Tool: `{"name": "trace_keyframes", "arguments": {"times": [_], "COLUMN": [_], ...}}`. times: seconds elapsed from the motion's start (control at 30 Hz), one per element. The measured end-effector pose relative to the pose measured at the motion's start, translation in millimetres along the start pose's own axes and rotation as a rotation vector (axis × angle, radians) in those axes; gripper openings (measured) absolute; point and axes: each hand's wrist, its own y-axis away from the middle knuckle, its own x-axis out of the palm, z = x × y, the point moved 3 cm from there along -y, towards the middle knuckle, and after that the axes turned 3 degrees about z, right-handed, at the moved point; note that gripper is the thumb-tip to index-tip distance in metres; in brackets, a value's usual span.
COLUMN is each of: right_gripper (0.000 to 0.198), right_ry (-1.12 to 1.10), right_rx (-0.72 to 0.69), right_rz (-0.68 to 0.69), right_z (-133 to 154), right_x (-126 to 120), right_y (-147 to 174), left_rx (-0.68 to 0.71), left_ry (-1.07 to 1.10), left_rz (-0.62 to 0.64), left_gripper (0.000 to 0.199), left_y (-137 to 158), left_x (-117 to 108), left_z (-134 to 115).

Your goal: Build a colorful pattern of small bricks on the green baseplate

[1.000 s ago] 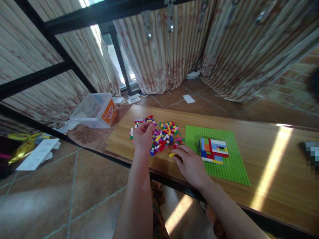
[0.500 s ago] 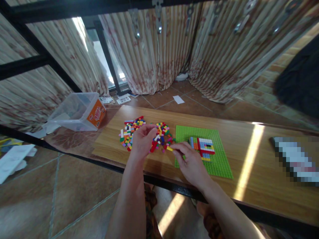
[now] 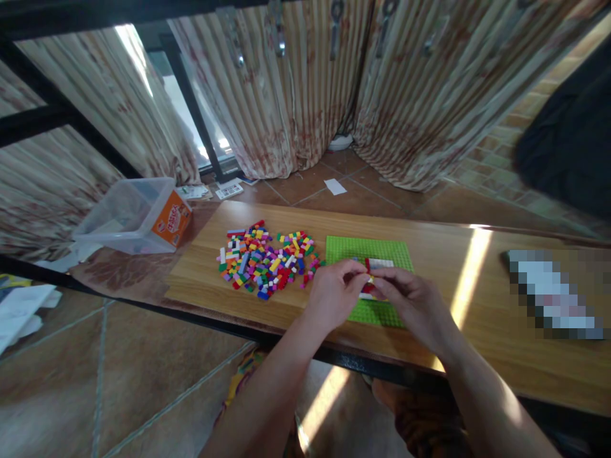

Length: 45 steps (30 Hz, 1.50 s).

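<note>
Over the green baseplate (image 3: 377, 247) my two hands meet fingertip to fingertip. A small yellow brick (image 3: 370, 278) shows between them. My right hand (image 3: 414, 299) pinches it from the right, while the closed thumb and fingers of my left hand (image 3: 337, 294) grip at its left side. Just beneath lies a flat build of white, red and other bricks (image 3: 382, 263) on the baseplate, mostly covered by my fingers. Left of the plate spreads a loose pile of small multicoloured bricks (image 3: 258, 262).
The wooden table (image 3: 200, 280) carries all of this. A clear plastic bin (image 3: 119, 238) with an orange label stands beyond its left end. At the right lies a pixelated, dark-edged object (image 3: 554, 292). Curtains (image 3: 286, 114) hang behind, and a black bar crosses the upper left.
My left hand has left the brick pile and moved right to the baseplate. My right hand has brought the yellow brick right, over the build. The view has shifted slightly.
</note>
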Motion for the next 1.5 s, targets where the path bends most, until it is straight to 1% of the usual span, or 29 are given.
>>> {"name": "trace_keyframes", "arguments": {"times": [0.1,0.17,0.23,0.33,0.43,0.53,0.57,0.67,0.77,0.83,1.0,1.13,1.2,1.3,1.5], "right_gripper": [0.026,0.020,0.016,0.017,0.019,0.020,0.019,0.016,0.016,0.019,0.027,0.031,0.031,0.030,0.030], "right_ry": [0.123,0.255,0.363,0.443,0.463,0.450,0.440,0.390,0.285,0.202,-0.005,-0.124,-0.139,-0.093,0.018], "right_rx": [-0.005,-0.052,-0.123,-0.199,-0.194,-0.152,-0.139,-0.076,0.049,0.118,0.194,0.272,0.286,0.283,0.308], "right_rz": [-0.015,-0.036,-0.039,-0.040,-0.051,-0.082,-0.095,-0.132,-0.159,-0.167,-0.129,-0.137,-0.130,-0.089,-0.116], "right_z": [-4.2,-3.6,-1.9,-1.7,-5.2,-8.6,-9.4,-13.7,-21.9,-26.7,-30.0,-28.6,-27.3,-26.5,-31.4], "right_x": [-16.3,-26.0,-32.8,-38.1,-38.3,-36.0,-35.3,-34.0,-33.5,-33.3,-37.2,-44.8,-45.5,-41.9,-38.2], "right_y": [4.7,7.8,10.0,11.0,9.2,6.4,5.5,3.0,1.0,0.2,-1.8,-2.0,-2.1,-2.9,-5.3], "left_rx": [0.019,0.052,0.081,0.076,0.053,0.037,0.027,-0.006,-0.047,-0.077,-0.115,-0.096,-0.089,-0.095,-0.080], "left_ry": [-0.083,-0.143,-0.192,-0.248,-0.286,-0.329,-0.345,-0.398,-0.441,-0.446,-0.413,-0.402,-0.404,-0.416,-0.408], "left_rz": [0.048,0.082,0.089,0.050,-0.005,-0.058,-0.076,-0.130,-0.166,-0.175,-0.182,-0.189,-0.190,-0.190,-0.200], "left_gripper": [0.014,0.013,0.012,0.010,0.008,0.006,0.007,0.022,0.034,0.038,0.038,0.036,0.036,0.037,0.036], "left_y": [-0.3,0.5,1.1,0.0,-2.9,-5.4,-5.9,-7.0,-8.3,-9.4,-11.4,-12.0,-12.3,-12.8,-13.4], "left_x": [13.5,21.3,26.0,26.4,22.7,20.6,20.7,23.1,27.5,30.5,35.0,35.6,35.6,35.7,36.4], "left_z": [-1.7,-3.1,-3.9,-3.1,-2.1,-2.1,-2.0,-1.4,-0.2,0.7,1.6,1.1,1.0,1.3,2.0]}}
